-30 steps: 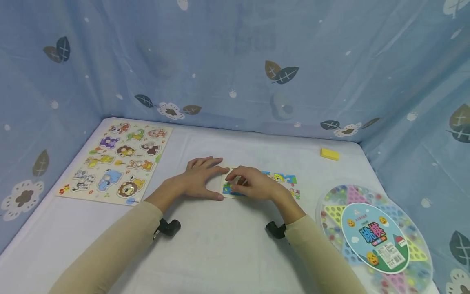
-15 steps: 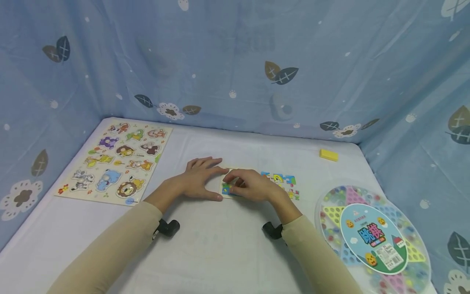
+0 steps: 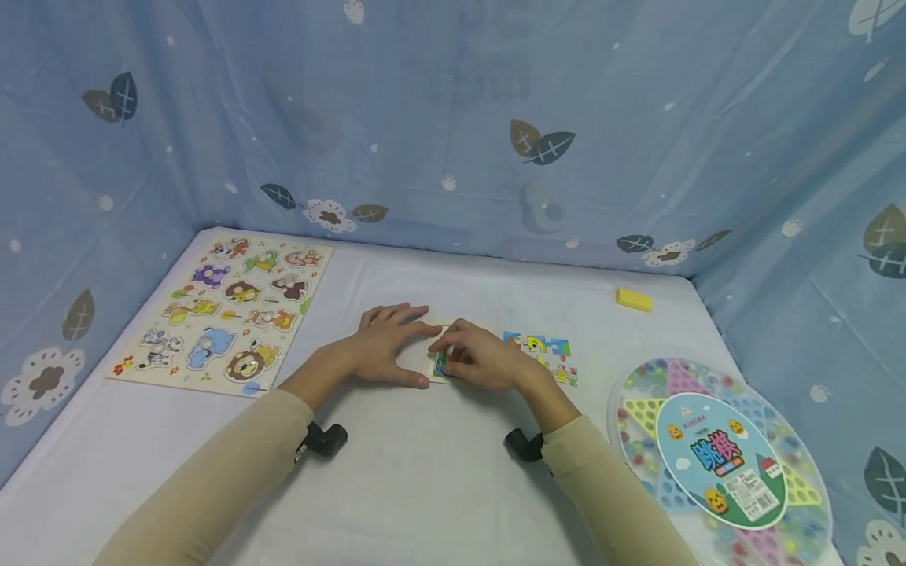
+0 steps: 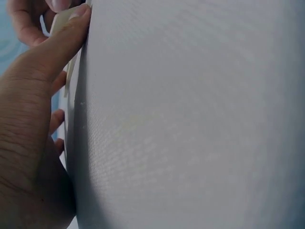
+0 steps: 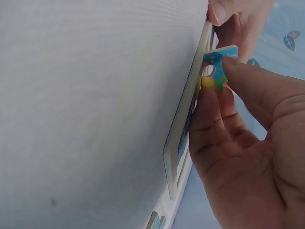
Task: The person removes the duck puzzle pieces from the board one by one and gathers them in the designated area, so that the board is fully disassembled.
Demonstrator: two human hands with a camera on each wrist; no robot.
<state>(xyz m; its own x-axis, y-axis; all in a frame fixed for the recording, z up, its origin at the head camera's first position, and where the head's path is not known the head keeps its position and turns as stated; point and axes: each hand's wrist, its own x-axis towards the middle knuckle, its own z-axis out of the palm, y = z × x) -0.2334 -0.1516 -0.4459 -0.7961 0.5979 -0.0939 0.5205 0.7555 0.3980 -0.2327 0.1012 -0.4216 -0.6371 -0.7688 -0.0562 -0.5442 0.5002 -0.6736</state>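
Observation:
A small wooden jigsaw board (image 5: 174, 155) lies on the white table between the two hands. The left hand (image 3: 385, 346) rests at the board's left end with its fingers spread, and the left wrist view has its thumb (image 4: 71, 33) against the board's edge. Over the board, the right hand (image 3: 488, 359) pinches a jigsaw piece (image 5: 221, 69), blue with some green and yellow, between thumb and fingers. That piece stands tilted up at the board's far end. Much of the board is hidden under the right hand. Loose jigsaw pieces (image 3: 559, 347) lie just right of that hand.
An animal peg puzzle (image 3: 233, 314) lies at the left. A round Chinese checkers set (image 3: 722, 460) with marbles stands at the right. Near the back right is a yellow block (image 3: 633, 299). A blue patterned curtain (image 3: 425, 118) encloses the table.
The jigsaw piece in the right hand has tipped up from lying flat at the board's left end. The right hand has shifted slightly left, while the left hand stays put.

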